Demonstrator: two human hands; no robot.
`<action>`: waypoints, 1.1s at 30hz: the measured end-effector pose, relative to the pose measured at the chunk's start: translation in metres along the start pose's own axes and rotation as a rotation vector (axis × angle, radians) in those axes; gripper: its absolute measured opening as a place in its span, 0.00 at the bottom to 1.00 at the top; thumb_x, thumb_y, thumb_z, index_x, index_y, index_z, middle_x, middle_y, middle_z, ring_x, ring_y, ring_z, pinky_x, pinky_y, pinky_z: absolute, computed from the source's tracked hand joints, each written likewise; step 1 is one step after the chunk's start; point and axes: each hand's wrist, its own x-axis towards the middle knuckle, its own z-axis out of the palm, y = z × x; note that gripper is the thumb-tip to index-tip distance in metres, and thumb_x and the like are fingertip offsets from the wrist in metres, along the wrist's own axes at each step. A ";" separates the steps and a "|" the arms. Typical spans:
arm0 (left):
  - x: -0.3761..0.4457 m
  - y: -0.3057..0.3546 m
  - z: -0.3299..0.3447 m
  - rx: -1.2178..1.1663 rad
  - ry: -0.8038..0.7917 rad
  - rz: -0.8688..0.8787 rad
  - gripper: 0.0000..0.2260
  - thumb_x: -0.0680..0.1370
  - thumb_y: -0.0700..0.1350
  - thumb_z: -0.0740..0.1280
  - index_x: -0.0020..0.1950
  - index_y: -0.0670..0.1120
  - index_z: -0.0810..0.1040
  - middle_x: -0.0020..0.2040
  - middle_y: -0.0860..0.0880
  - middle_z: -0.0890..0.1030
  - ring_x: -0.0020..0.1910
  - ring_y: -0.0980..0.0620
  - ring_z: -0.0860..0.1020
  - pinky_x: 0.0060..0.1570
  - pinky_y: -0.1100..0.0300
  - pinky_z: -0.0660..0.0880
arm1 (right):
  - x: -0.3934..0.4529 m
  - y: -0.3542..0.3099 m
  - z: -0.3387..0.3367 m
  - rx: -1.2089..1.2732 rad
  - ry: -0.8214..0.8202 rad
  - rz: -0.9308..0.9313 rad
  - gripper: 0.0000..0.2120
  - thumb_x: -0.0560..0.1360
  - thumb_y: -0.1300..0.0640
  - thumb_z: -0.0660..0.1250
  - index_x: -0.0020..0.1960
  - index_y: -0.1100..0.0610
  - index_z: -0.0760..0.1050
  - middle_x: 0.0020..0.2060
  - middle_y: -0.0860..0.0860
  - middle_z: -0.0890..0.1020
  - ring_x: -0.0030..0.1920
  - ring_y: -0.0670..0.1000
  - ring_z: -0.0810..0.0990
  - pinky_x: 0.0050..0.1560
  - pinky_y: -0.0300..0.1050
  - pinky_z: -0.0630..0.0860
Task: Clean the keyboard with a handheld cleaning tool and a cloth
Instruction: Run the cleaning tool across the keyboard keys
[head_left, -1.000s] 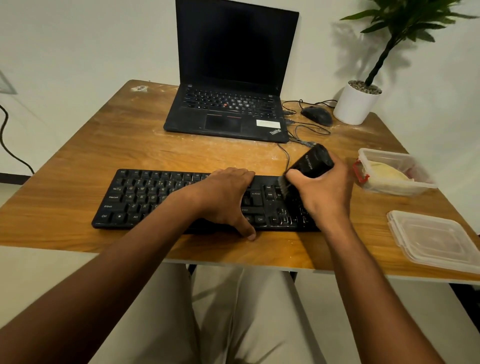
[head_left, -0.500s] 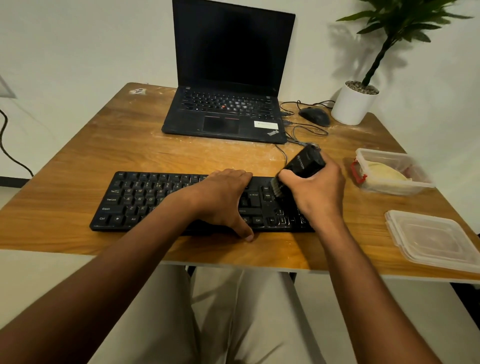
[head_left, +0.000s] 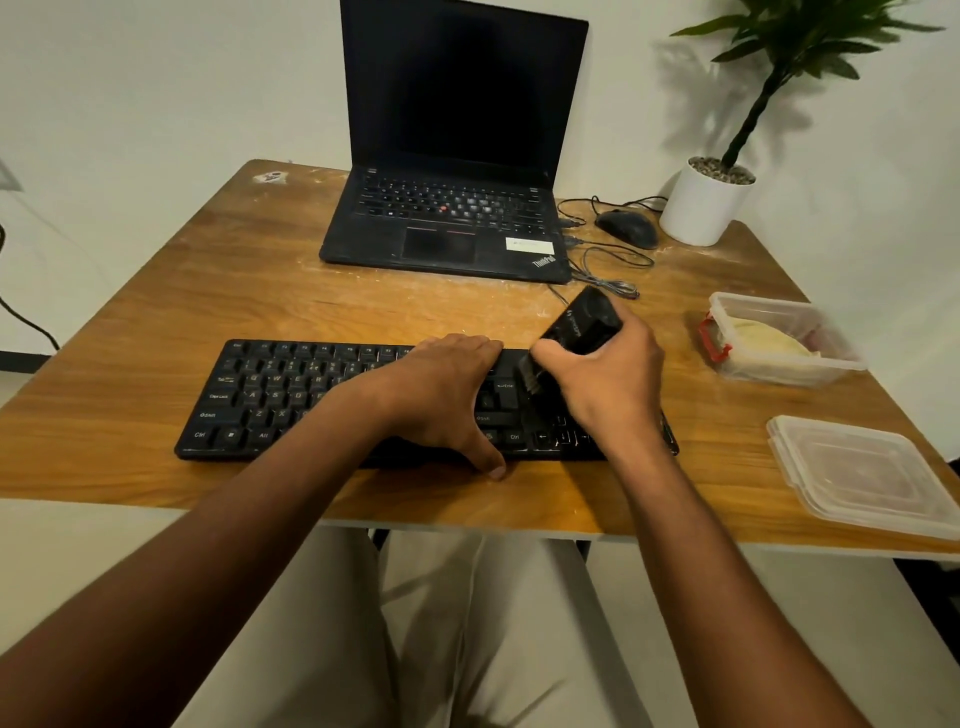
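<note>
A black keyboard (head_left: 291, 397) lies across the wooden table (head_left: 156, 322) near its front edge. My left hand (head_left: 441, 395) rests flat on the middle of the keyboard, with the thumb down over its front edge. My right hand (head_left: 608, 387) grips a black handheld cleaning tool (head_left: 584, 322), tilted so its brush end touches the keys at the keyboard's right part. A pale yellow cloth (head_left: 769, 340) lies inside an open clear plastic container (head_left: 831, 358) to the right.
A black laptop (head_left: 452, 223) stands open at the back of the table, with a black mouse (head_left: 626, 228) and loose cables beside it. A white plant pot (head_left: 704, 208) sits at the back right corner. The container's clear lid (head_left: 862, 475) lies at the front right.
My right hand has slid the cleaning tool a little leftward along the keyboard's right part. My left hand has stayed in place on the keys.
</note>
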 end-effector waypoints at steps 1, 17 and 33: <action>0.000 0.001 0.000 0.001 0.000 0.001 0.52 0.61 0.67 0.81 0.77 0.49 0.62 0.73 0.50 0.70 0.72 0.48 0.66 0.76 0.49 0.62 | -0.003 0.001 0.003 -0.005 -0.016 -0.006 0.15 0.66 0.54 0.79 0.49 0.51 0.78 0.39 0.44 0.81 0.38 0.41 0.80 0.29 0.32 0.72; -0.003 0.002 -0.003 0.023 -0.025 -0.006 0.55 0.63 0.66 0.80 0.80 0.45 0.58 0.78 0.47 0.65 0.77 0.45 0.62 0.78 0.49 0.58 | -0.045 0.016 -0.029 -0.030 -0.053 0.027 0.13 0.64 0.52 0.79 0.45 0.48 0.77 0.38 0.43 0.82 0.36 0.40 0.80 0.32 0.34 0.74; -0.002 0.002 -0.002 0.024 -0.027 -0.001 0.56 0.63 0.67 0.80 0.81 0.45 0.56 0.79 0.47 0.64 0.77 0.46 0.62 0.78 0.49 0.58 | -0.057 0.016 -0.041 -0.070 -0.024 -0.049 0.15 0.66 0.58 0.79 0.49 0.50 0.78 0.36 0.40 0.81 0.36 0.32 0.78 0.30 0.26 0.70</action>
